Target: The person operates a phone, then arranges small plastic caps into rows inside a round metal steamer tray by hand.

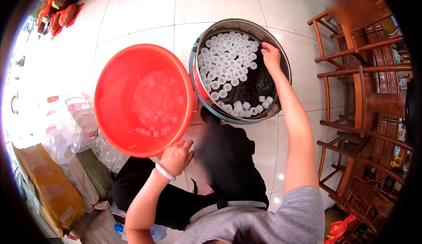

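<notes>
A round metal pan (285,64) with a dark perforated bottom holds many small white ring-shaped pieces (226,55), with a looser cluster near its lower edge. Over the pan's right side is my right hand (271,56), its thumb and fingertips pinched together just beside the white pieces. Whatever lies between them is too small to make out. To the left stands a large red tub (110,90) with more small pale pieces (154,127) at its bottom. My left hand (176,157), with a white bangle at the wrist, is curled at the tub's near rim; its palm is hidden.
Wooden chairs (347,64) line the right side. Plastic-wrapped packs (77,112), a brown taped carton (52,187) and bags lie at the left. Dark jars with red covers (66,15) stand at the top left. White floor tiles (215,0) lie underneath.
</notes>
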`<action>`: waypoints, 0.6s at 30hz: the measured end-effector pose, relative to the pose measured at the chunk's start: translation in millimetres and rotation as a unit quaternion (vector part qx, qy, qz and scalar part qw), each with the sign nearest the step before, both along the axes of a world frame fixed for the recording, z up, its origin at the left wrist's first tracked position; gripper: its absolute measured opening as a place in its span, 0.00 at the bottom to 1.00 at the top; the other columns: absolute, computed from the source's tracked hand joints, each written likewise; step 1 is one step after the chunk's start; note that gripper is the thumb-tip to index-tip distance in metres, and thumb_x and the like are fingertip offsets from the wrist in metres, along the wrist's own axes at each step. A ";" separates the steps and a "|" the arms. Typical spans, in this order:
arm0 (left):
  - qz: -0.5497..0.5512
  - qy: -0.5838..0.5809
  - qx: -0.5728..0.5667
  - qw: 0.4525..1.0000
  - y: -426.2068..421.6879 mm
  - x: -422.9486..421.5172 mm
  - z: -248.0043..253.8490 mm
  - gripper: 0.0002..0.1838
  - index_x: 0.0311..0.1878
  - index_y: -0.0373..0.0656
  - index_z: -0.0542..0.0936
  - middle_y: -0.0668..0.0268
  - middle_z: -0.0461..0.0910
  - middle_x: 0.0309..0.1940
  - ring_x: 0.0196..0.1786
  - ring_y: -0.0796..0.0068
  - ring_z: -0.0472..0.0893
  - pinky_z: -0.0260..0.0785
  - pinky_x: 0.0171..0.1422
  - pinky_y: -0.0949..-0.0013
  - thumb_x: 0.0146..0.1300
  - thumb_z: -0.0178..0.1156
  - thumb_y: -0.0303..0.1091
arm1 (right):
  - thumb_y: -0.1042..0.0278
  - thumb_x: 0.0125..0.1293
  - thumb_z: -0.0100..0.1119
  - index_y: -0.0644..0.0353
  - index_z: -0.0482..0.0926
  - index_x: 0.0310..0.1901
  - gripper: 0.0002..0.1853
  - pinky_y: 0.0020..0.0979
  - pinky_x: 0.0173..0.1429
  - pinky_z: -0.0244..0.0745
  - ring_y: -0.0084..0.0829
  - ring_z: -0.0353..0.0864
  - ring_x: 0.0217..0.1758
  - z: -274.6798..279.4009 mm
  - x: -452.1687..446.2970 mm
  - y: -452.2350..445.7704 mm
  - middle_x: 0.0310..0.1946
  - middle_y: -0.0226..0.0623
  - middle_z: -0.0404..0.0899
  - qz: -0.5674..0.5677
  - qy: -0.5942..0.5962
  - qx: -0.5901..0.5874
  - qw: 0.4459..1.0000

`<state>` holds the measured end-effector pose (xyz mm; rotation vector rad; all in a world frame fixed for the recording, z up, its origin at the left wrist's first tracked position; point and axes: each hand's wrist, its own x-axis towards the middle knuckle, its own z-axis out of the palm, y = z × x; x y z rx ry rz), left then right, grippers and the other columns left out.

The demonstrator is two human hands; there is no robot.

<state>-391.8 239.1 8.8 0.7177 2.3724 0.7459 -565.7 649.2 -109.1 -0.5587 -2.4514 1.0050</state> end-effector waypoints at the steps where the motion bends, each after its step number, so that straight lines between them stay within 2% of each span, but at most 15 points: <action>1: 0.001 0.005 0.005 1.000 0.1 0.1 0.3 0.14 0.44 0.35 0.75 0.52 0.77 0.32 0.37 0.51 0.77 0.69 0.43 0.59 0.54 0.56 0.31 | 0.73 0.52 0.55 0.63 0.81 0.38 0.11 0.31 0.44 0.75 0.33 0.82 0.36 13.7 6.6 -1.5 0.33 0.41 0.82 0.001 0.000 0.001 1.000; 3: 0.001 0.005 0.004 1.000 0.0 0.3 -0.1 0.14 0.44 0.35 0.75 0.53 0.77 0.31 0.37 0.51 0.77 0.69 0.43 0.59 0.54 0.57 0.31 | 0.69 0.50 0.61 0.63 0.81 0.33 0.09 0.29 0.36 0.74 0.28 0.80 0.28 39.7 21.4 0.8 0.25 0.38 0.81 0.103 -0.192 -0.092 0.972; 4: 0.000 0.007 0.003 1.000 0.2 0.6 -0.4 0.14 0.44 0.36 0.75 0.53 0.76 0.31 0.37 0.52 0.77 0.69 0.43 0.59 0.54 0.57 0.31 | 0.65 0.48 0.65 0.63 0.80 0.28 0.10 0.26 0.31 0.73 0.24 0.77 0.22 40.9 27.9 5.7 0.20 0.34 0.79 0.164 -0.256 -0.071 0.950; 5: 0.000 0.006 0.004 1.000 0.6 1.0 -0.8 0.14 0.44 0.36 0.75 0.53 0.76 0.31 0.37 0.52 0.77 0.69 0.43 0.59 0.54 0.57 0.31 | 0.59 0.46 0.68 0.63 0.80 0.29 0.15 0.28 0.33 0.73 0.27 0.79 0.25 55.7 38.8 2.1 0.22 0.37 0.80 0.213 -0.343 -0.045 0.914; 7: -0.001 0.006 0.001 1.000 1.2 1.3 -1.7 0.14 0.44 0.36 0.75 0.54 0.76 0.31 0.37 0.52 0.77 0.69 0.42 0.59 0.54 0.57 0.31 | 0.53 0.42 0.70 0.62 0.80 0.29 0.20 0.32 0.38 0.74 0.33 0.80 0.31 73.4 58.3 -8.1 0.26 0.41 0.80 0.258 -0.450 0.027 0.855; 10: -0.004 0.006 0.004 1.000 1.7 1.7 -1.9 0.14 0.44 0.37 0.75 0.54 0.76 0.31 0.37 0.53 0.77 0.69 0.42 0.60 0.54 0.57 0.31 | 0.51 0.38 0.71 0.62 0.79 0.31 0.23 0.37 0.43 0.73 0.41 0.80 0.38 89.4 81.9 -27.5 0.31 0.44 0.81 0.279 -0.516 0.120 0.801; 11: -0.004 0.007 0.004 1.000 1.7 2.0 -2.1 0.14 0.44 0.37 0.75 0.54 0.76 0.31 0.37 0.53 0.77 0.69 0.42 0.60 0.54 0.57 0.31 | 0.54 0.39 0.71 0.62 0.79 0.31 0.22 0.36 0.43 0.73 0.41 0.80 0.38 89.0 85.6 -29.9 0.31 0.44 0.81 0.275 -0.524 0.111 0.798; 13: -0.006 0.009 0.000 1.000 0.9 3.1 -3.1 0.15 0.45 0.37 0.75 0.54 0.77 0.32 0.37 0.53 0.77 0.69 0.42 0.60 0.54 0.57 0.31 | 0.59 0.42 0.70 0.64 0.77 0.31 0.19 0.35 0.42 0.73 0.39 0.80 0.37 73.9 89.9 -22.4 0.29 0.44 0.80 0.272 -0.459 0.093 0.841; 14: -0.006 0.010 -0.001 1.000 0.3 3.6 -3.7 0.15 0.45 0.37 0.75 0.54 0.77 0.32 0.37 0.53 0.77 0.69 0.42 0.60 0.54 0.57 0.31 | 0.59 0.42 0.70 0.64 0.77 0.31 0.19 0.35 0.42 0.73 0.39 0.80 0.37 70.5 89.1 -19.4 0.29 0.44 0.80 0.272 -0.458 0.092 0.841; 16: -0.015 0.029 0.002 0.999 -0.6 4.4 -5.3 0.14 0.44 0.38 0.74 0.56 0.76 0.31 0.36 0.55 0.77 0.70 0.40 0.60 0.54 0.58 0.32 | 0.64 0.44 0.68 0.64 0.76 0.32 0.16 0.34 0.40 0.73 0.38 0.79 0.35 68.3 85.9 -15.8 0.28 0.42 0.79 0.208 -0.357 -0.019 0.911; 18: -0.017 0.035 0.002 0.999 -1.6 4.7 -6.4 0.14 0.44 0.38 0.74 0.56 0.76 0.31 0.36 0.55 0.77 0.70 0.40 0.60 0.54 0.58 0.32 | 0.64 0.44 0.68 0.64 0.75 0.32 0.16 0.34 0.40 0.73 0.38 0.79 0.34 72.9 86.3 -15.4 0.27 0.42 0.78 0.216 -0.324 0.013 0.921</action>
